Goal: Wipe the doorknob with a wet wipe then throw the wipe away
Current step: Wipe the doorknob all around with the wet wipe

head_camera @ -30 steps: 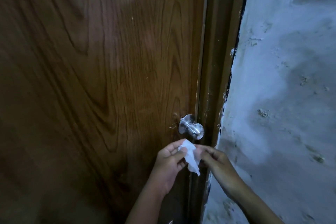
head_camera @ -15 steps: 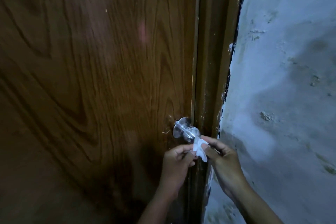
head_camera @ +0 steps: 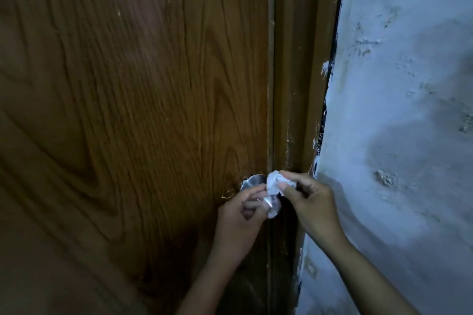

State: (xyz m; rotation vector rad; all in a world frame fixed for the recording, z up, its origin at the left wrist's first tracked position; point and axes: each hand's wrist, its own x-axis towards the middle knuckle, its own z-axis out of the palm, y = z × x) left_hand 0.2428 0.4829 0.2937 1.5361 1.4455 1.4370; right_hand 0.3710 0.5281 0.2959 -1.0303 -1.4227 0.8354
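Note:
A silver round doorknob (head_camera: pixel 271 202) sticks out of the brown wooden door (head_camera: pixel 133 120) near its right edge, with its shiny base plate (head_camera: pixel 252 181) showing behind it. My right hand (head_camera: pixel 311 203) pinches a crumpled white wet wipe (head_camera: pixel 274 183) and presses it against the top of the knob. My left hand (head_camera: pixel 240 217) curls around the knob's left and lower side, fingertips touching it. Much of the knob is hidden by both hands and the wipe.
A brown door frame (head_camera: pixel 298 84) runs upright just right of the knob. Beyond it stands a rough whitish-blue plastered wall (head_camera: pixel 399 135) with chipped patches. The lower door lies in deep shadow.
Both hands rose from below the knob onto it. The wipe went from hanging between my two hands to being bunched in my right hand on the knob's top; my left hand now holds the knob.

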